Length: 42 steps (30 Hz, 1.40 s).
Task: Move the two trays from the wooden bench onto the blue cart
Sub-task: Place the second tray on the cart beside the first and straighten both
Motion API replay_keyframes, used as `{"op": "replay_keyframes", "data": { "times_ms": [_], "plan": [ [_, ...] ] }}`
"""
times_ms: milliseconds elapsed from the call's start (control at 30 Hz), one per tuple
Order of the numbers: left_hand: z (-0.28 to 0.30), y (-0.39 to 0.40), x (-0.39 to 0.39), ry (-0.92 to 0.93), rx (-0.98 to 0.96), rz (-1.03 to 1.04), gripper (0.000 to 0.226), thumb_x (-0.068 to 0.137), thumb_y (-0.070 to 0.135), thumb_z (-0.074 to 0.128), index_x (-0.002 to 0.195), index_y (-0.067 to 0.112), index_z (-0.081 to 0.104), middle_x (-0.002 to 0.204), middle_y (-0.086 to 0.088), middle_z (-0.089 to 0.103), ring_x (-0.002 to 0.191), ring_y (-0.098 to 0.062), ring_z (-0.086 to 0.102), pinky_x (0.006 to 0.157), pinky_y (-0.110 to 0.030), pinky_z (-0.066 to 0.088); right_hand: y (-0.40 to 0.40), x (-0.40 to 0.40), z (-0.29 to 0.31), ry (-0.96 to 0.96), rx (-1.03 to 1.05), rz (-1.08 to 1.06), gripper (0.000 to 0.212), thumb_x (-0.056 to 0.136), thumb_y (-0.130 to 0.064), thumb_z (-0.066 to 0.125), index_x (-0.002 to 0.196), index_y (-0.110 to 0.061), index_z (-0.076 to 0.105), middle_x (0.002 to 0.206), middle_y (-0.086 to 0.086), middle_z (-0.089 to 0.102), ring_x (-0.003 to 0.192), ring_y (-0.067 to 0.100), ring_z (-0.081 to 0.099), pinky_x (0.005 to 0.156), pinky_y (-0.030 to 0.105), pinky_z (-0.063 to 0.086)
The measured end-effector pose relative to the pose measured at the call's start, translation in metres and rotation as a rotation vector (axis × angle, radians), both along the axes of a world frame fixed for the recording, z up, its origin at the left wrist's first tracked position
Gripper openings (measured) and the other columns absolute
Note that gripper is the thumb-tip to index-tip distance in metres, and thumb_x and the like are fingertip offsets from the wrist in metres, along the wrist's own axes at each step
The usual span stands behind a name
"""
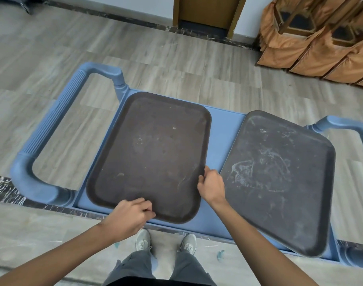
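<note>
Two dark brown rectangular trays lie side by side on the blue cart. The left tray is scuffed and sits near the cart's left handle. The right tray carries white smears and overhangs the cart's near edge. My left hand pinches the near rim of the left tray, fingers curled over it. My right hand grips that same tray's right rim, between the two trays. The wooden bench is out of view.
The cart has a ribbed blue handle on the left and another on the right. Chairs draped in orange cloth stand at the far right. A wooden door frame is behind. My grey shoes are close to the cart.
</note>
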<state>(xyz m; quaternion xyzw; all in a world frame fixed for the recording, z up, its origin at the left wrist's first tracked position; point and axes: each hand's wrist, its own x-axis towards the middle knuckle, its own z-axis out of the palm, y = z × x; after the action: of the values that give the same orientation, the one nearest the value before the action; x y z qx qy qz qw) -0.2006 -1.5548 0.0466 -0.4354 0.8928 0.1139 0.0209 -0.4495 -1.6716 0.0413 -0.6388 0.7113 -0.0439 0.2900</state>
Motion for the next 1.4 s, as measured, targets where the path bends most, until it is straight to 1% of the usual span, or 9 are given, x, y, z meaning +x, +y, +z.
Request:
{"op": "replay_keyframes", "data": {
  "times_ms": [100,167,300,533,733,933,1100,1300,1400],
  "plan": [
    [0.002,0.006,0.003,0.06,0.06,0.139,0.018,0.082,0.035,0.065,0.097,0.037,0.073,0.09,0.02,0.063,0.08,-0.002,0.061,0.041,-0.019,0.038,0.005,0.002,-0.005,0.055,-0.03,0.035,0.021,0.1,-0.017,0.046,0.117,-0.006,0.051,0.113,0.013,0.054,0.098,0.038,0.062,0.075,0.04,0.044],
    [0.003,0.012,0.004,0.085,0.107,0.213,0.025,0.089,0.043,0.051,0.105,0.039,0.069,0.096,0.021,0.061,0.086,-0.002,0.059,0.042,-0.02,0.039,0.008,0.004,-0.009,0.097,-0.063,0.071,0.037,0.099,-0.015,0.045,0.135,-0.005,0.041,0.121,0.01,0.048,0.104,0.036,0.06,0.071,0.04,0.044],
    [0.0,0.026,0.0,0.078,0.133,0.278,0.04,0.084,0.056,0.052,0.116,0.034,0.065,0.104,0.016,0.058,0.093,-0.008,0.056,0.047,-0.027,0.048,0.015,0.008,-0.017,0.181,-0.087,0.186,0.062,0.097,-0.008,0.046,0.154,-0.003,0.022,0.132,0.012,0.042,0.117,0.03,0.049,0.077,0.041,0.052],
    [0.003,0.038,-0.002,0.02,0.12,0.303,0.047,0.077,0.06,0.056,0.112,0.03,0.065,0.1,0.013,0.059,0.089,-0.012,0.056,0.046,-0.024,0.043,0.027,0.015,-0.023,0.213,-0.13,0.269,0.063,0.094,0.004,0.046,0.154,-0.003,0.027,0.139,0.019,0.044,0.124,0.036,0.044,0.09,0.042,0.05],
    [0.0,0.051,-0.004,0.057,0.113,0.319,0.057,0.073,0.063,0.057,0.117,0.027,0.062,0.102,0.012,0.057,0.091,-0.012,0.052,0.046,-0.024,0.043,0.042,0.021,-0.023,0.24,-0.235,0.259,0.059,0.099,-0.031,0.048,0.15,-0.002,0.037,0.147,0.033,0.04,0.124,0.045,0.045,0.103,0.049,0.043],
    [-0.007,0.058,0.0,0.107,0.124,0.277,0.068,0.072,0.062,0.058,0.127,0.022,0.059,0.108,0.008,0.057,0.093,-0.014,0.053,0.071,-0.029,0.053,0.055,0.033,-0.031,0.336,-0.219,0.305,0.066,0.101,-0.043,0.035,0.156,-0.007,0.024,0.155,0.041,0.015,0.126,0.049,0.039,0.112,0.05,0.031],
    [-0.004,0.054,0.002,0.106,0.101,0.21,0.065,0.078,0.064,0.054,0.125,0.019,0.06,0.106,0.006,0.057,0.094,-0.016,0.051,0.078,-0.032,0.05,0.055,0.03,-0.029,0.351,-0.205,0.307,0.066,0.102,-0.043,0.03,0.157,-0.009,0.019,0.158,0.038,0.01,0.134,0.047,0.033,0.116,0.047,0.024],
    [0.003,0.039,-0.007,0.085,0.082,0.155,0.058,0.087,0.069,0.041,0.107,0.021,0.066,0.098,0.005,0.055,0.09,-0.016,0.053,0.072,-0.034,0.05,0.063,0.01,-0.009,0.283,-0.264,0.24,0.059,0.1,-0.037,0.045,0.151,-0.009,0.038,0.158,0.031,0.025,0.137,0.045,0.036,0.108,0.051,0.04],
    [0.012,0.013,-0.031,0.123,0.055,0.058,0.054,0.088,0.067,0.042,0.109,0.022,0.065,0.101,0.005,0.055,0.091,-0.015,0.053,0.07,-0.032,0.05,0.066,-0.02,-0.002,0.261,-0.311,0.148,0.055,0.096,-0.031,0.054,0.145,-0.007,0.048,0.154,0.031,0.033,0.132,0.048,0.042,0.099,0.053,0.046]
  ]
}}
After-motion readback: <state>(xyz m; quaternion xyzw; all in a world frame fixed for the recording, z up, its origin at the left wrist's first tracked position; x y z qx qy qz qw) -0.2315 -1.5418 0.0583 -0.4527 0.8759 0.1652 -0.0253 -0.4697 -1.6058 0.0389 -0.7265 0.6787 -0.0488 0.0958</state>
